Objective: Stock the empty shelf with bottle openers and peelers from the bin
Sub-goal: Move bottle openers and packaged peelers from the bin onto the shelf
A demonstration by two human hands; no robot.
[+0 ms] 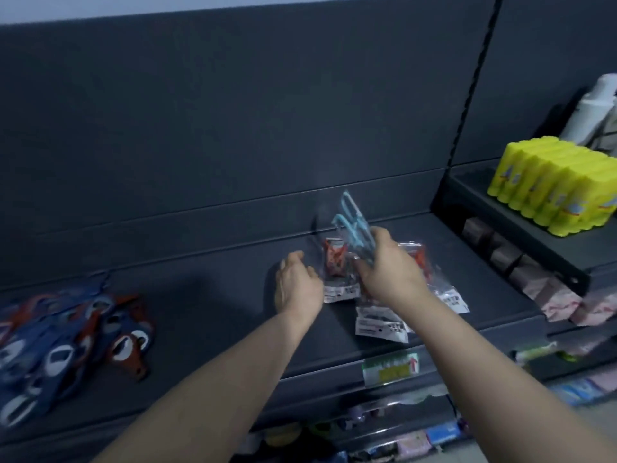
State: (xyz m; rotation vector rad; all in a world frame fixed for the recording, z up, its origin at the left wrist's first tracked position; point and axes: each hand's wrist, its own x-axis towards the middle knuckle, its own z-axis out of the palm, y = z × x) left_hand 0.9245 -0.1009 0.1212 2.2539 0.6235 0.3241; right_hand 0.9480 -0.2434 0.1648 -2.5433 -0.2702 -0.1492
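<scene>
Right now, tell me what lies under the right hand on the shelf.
Under the right hand, which grips a blue peeler packet, clear packets of red peelers lie overlapping on the shelf. The hand covers their middles, so their count is unclear.

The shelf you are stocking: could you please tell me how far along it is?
Done: a pile of blue and red bottle openers lies at the left of the shelf, and bagged red peelers lie mid-shelf. In hand: the right hand holds a bagged light-blue peeler over them; the left hand is open beside them. Left: bare shelf between the groups; the bin is out of view, so remaining stock is unknown.
</scene>
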